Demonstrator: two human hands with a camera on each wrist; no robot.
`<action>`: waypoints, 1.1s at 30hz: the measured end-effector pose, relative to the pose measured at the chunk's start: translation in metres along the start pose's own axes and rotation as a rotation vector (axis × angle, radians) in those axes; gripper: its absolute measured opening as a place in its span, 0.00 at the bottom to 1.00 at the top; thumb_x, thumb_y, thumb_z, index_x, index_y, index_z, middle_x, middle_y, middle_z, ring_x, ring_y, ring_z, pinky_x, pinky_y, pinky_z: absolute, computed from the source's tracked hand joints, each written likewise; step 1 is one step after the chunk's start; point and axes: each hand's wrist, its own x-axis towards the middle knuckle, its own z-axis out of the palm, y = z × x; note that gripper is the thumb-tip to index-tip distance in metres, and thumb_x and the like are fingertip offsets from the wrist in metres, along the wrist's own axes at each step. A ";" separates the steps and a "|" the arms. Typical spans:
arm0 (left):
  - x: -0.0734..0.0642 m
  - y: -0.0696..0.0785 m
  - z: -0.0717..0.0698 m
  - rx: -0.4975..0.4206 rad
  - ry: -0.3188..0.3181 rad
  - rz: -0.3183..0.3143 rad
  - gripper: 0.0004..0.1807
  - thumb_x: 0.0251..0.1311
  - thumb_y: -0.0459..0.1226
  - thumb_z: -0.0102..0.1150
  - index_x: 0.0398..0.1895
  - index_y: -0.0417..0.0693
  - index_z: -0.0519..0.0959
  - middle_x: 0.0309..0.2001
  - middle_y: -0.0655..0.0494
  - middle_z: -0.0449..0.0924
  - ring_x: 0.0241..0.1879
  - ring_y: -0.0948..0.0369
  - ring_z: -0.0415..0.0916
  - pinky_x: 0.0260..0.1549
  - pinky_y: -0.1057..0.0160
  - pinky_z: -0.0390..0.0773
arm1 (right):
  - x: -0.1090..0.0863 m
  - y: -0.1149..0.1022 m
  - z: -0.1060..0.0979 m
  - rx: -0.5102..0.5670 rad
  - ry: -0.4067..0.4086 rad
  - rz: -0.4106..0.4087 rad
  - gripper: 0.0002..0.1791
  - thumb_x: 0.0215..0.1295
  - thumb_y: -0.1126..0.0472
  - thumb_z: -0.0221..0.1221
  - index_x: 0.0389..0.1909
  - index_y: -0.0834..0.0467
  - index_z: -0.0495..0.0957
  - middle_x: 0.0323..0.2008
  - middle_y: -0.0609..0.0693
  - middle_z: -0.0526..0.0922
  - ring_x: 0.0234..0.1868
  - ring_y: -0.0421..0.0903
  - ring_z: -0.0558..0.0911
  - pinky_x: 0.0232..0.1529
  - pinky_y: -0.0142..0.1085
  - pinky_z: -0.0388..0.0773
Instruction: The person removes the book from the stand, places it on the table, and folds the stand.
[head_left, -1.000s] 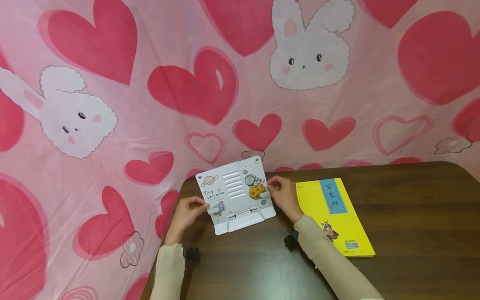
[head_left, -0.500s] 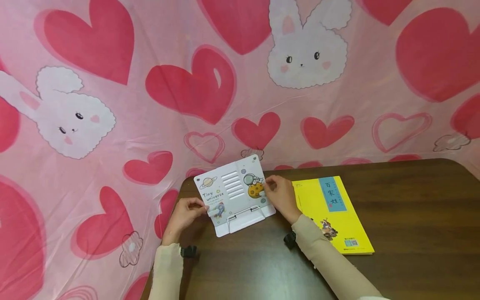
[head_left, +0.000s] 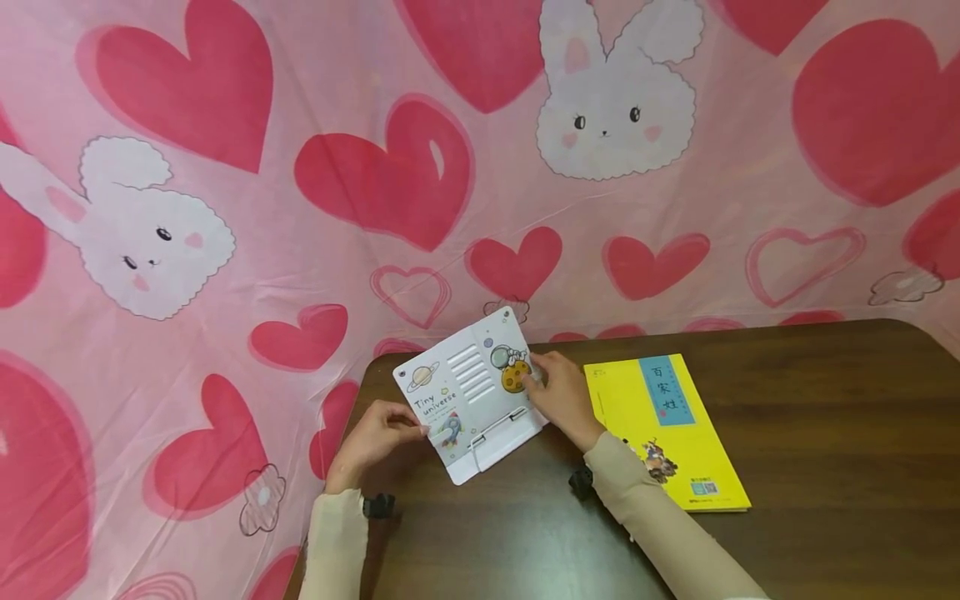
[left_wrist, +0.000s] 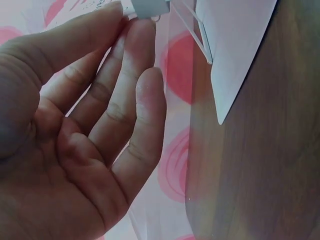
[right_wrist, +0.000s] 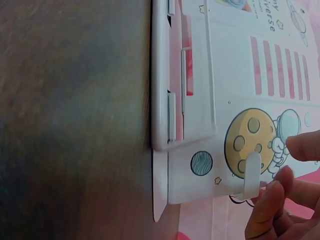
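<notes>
A white book stand printed with "Tiny universe", a planet, a rocket and an astronaut leans back on the table in the head view, slots across its middle. My left hand pinches its left edge by the rocket, thumb and fingertip at a white page clip in the left wrist view. My right hand holds the right edge, thumb over the astronaut picture. The right page clip lies over the yellow moon beside those fingers in the right wrist view. A white wire bar runs along the bottom ledge.
A yellow book with a blue title strip lies on the dark wooden table, just right of my right hand and partly under the forearm. A pink curtain with hearts and rabbits hangs behind the table and along its left side.
The stand has turned counterclockwise, its left bottom corner swinging nearer and to the right. My right thumb has come onto the front of the stand. The left hand has followed slightly rightward.
</notes>
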 end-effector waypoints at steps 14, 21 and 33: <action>0.002 0.008 0.020 -0.064 -0.250 0.160 0.22 0.60 0.32 0.73 0.58 0.40 0.84 0.51 0.40 0.89 0.43 0.57 0.91 0.47 0.63 0.88 | -0.002 0.000 0.005 -0.038 -0.068 -0.030 0.31 0.66 0.54 0.67 0.67 0.64 0.78 0.64 0.63 0.79 0.55 0.59 0.84 0.57 0.55 0.83; 0.002 0.024 0.039 -0.045 -0.257 0.230 0.35 0.56 0.31 0.76 0.68 0.42 0.72 0.55 0.38 0.86 0.46 0.58 0.89 0.47 0.64 0.87 | -0.003 -0.001 0.007 -0.035 -0.133 -0.061 0.34 0.68 0.53 0.65 0.72 0.62 0.73 0.75 0.64 0.71 0.70 0.65 0.77 0.67 0.60 0.77; 0.001 0.045 0.080 0.006 -0.266 0.310 0.46 0.54 0.33 0.78 0.75 0.46 0.64 0.61 0.44 0.82 0.55 0.57 0.84 0.56 0.68 0.81 | -0.005 -0.002 0.008 -0.017 -0.150 -0.119 0.33 0.70 0.52 0.63 0.71 0.63 0.73 0.72 0.60 0.75 0.59 0.61 0.85 0.52 0.49 0.86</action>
